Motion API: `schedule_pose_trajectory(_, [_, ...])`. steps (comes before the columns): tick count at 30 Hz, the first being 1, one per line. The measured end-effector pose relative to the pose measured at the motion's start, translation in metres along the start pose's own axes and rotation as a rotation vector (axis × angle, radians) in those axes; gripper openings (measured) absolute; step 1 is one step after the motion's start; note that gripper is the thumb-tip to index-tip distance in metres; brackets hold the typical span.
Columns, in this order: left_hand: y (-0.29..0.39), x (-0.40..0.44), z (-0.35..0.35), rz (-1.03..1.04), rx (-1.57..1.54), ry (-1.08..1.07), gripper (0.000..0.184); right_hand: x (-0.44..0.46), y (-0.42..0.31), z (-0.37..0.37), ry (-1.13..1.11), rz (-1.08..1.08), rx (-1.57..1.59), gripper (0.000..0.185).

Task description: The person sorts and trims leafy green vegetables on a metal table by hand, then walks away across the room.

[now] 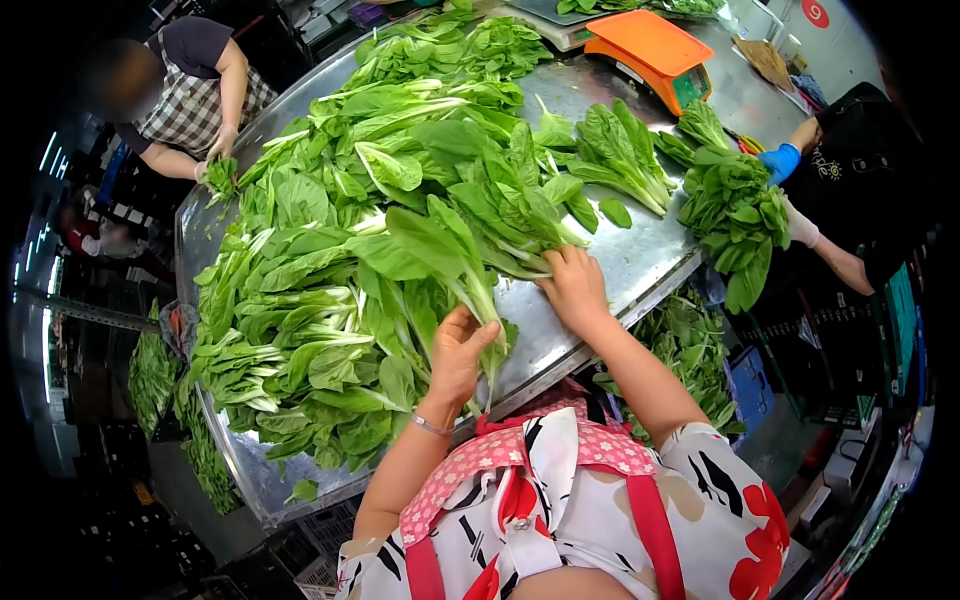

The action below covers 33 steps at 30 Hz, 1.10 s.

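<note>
Leafy greens with pale stems lie in a large heap over the metal table. Near the table's front edge my left hand has its fingers closed round the stem end of a leafy green, whose leaves point up and to the left. To the right of it, my right hand touches the stem ends of another bunch at the heap's edge. Its fingers are bent, and part of them is hidden by the stems.
An orange scale stands at the back right. At the right a co-worker's gloved hands hold a bunch of greens; another person handles leaves at the far left. More greens lie below the table's right edge.
</note>
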State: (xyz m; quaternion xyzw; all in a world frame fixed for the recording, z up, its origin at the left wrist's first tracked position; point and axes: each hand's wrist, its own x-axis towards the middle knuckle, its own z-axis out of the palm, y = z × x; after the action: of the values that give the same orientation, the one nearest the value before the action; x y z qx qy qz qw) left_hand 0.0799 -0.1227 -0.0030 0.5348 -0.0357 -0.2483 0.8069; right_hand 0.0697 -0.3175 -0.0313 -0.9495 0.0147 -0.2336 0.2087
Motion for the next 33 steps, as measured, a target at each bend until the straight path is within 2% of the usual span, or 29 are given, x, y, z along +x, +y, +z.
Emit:
schedule_pose_trajectory(2, [-0.007,-0.002,-0.001,-0.055,-0.048,0.005,0.026,0.005,0.007,0.006,0.013,0.02,-0.103,0.026])
schedule_pose_trajectory(4, [-0.006,-0.007,-0.002,-0.068,-0.044,-0.02,0.024,0.009,0.009,0.005,0.003,-0.041,-0.052,0.023])
schedule_pose_trajectory(6, [-0.003,-0.013,0.001,-0.037,-0.121,0.078,0.018,0.011,0.003,-0.004,0.069,0.001,0.018,0.023])
schedule_pose_trajectory(8, [-0.003,-0.017,-0.003,-0.033,-0.125,0.057,0.022,0.005,0.002,-0.003,0.12,0.041,0.084,0.022])
schedule_pose_trajectory(10, [-0.001,-0.019,-0.003,0.003,-0.039,0.028,0.021,0.008,-0.004,-0.003,-0.148,0.505,0.598,0.021])
schedule_pose_trajectory(11, [-0.004,-0.019,-0.007,-0.021,0.026,0.044,0.019,0.006,-0.008,-0.012,-0.193,0.729,0.846,0.023])
schedule_pose_trajectory(12, [0.001,-0.022,-0.007,0.009,0.024,0.0,0.019,0.008,-0.015,-0.021,-0.184,0.711,0.842,0.023])
schedule_pose_trajectory(14, [0.001,-0.025,-0.008,0.03,-0.027,0.032,0.018,0.006,-0.027,-0.028,0.147,0.65,1.147,0.024])
schedule_pose_trajectory(16, [0.0,-0.025,-0.01,-0.013,-0.029,0.063,0.019,0.001,-0.024,-0.022,0.118,0.652,1.188,0.026])
schedule_pose_trajectory(18, [0.006,-0.028,-0.009,-0.048,-0.026,0.031,0.017,-0.006,-0.029,-0.024,-0.034,0.89,1.592,0.026])
schedule_pose_trajectory(22, [0.009,-0.036,-0.01,0.011,-0.078,0.005,0.012,-0.016,-0.041,-0.037,0.09,0.894,1.786,0.022])
schedule_pose_trajectory(24, [0.008,-0.038,-0.006,0.029,-0.145,0.041,0.016,-0.018,-0.048,-0.051,0.08,0.868,1.832,0.02])
schedule_pose_trajectory(28, [0.007,-0.033,-0.005,-0.046,-0.153,0.1,0.023,-0.02,-0.051,-0.05,0.007,0.849,2.003,0.012])
schedule_pose_trajectory(30, [0.008,-0.028,-0.002,-0.173,-0.047,0.091,0.033,-0.031,-0.053,-0.04,-0.204,0.798,2.181,0.012])
schedule_pose_trajectory(32, [0.002,-0.022,-0.001,-0.14,-0.077,-0.007,0.042,-0.038,-0.061,-0.032,-0.252,0.888,2.192,0.016])
schedule_pose_trajectory(33, [0.0,-0.019,0.0,-0.125,-0.034,-0.048,0.046,-0.042,-0.062,-0.027,-0.369,0.864,2.255,0.017])
